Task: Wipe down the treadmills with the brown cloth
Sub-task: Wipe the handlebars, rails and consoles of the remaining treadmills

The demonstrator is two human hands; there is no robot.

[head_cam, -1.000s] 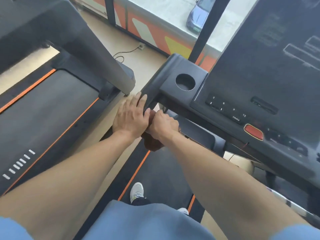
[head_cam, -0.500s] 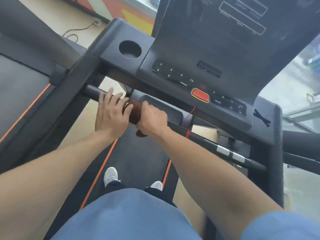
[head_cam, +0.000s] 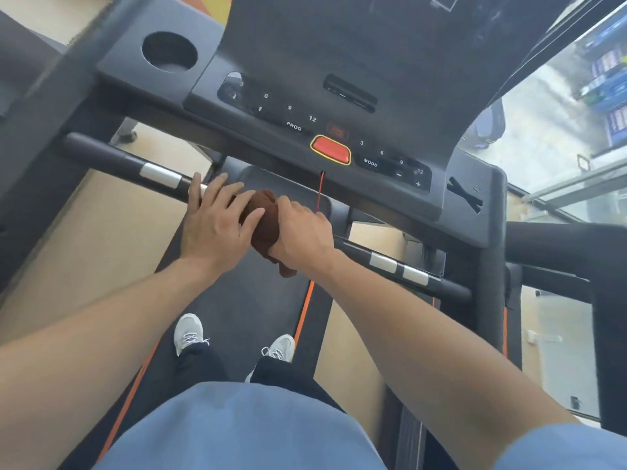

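I stand on a black treadmill [head_cam: 468, 212] with its console in front of me. The brown cloth [head_cam: 264, 215] is bunched around the middle of the front handlebar [head_cam: 112, 157]. My right hand [head_cam: 302, 228] grips the cloth around the bar, with a tail of cloth hanging below the wrist. My left hand [head_cam: 217, 222] lies beside it with fingers spread and straight, resting on the bar and the cloth's left side.
The console carries a red stop button [head_cam: 330, 151], a cup holder [head_cam: 169, 51] at the left and a red safety cord [head_cam: 320, 191]. Silver sensor plates [head_cam: 398, 268] sit on the bar. My shoes [head_cam: 188, 332] stand on the belt. A window is at the right.
Both hands have slid with the cloth from the bar's left end toward its middle. My view has swung right, away from the neighbouring treadmill.
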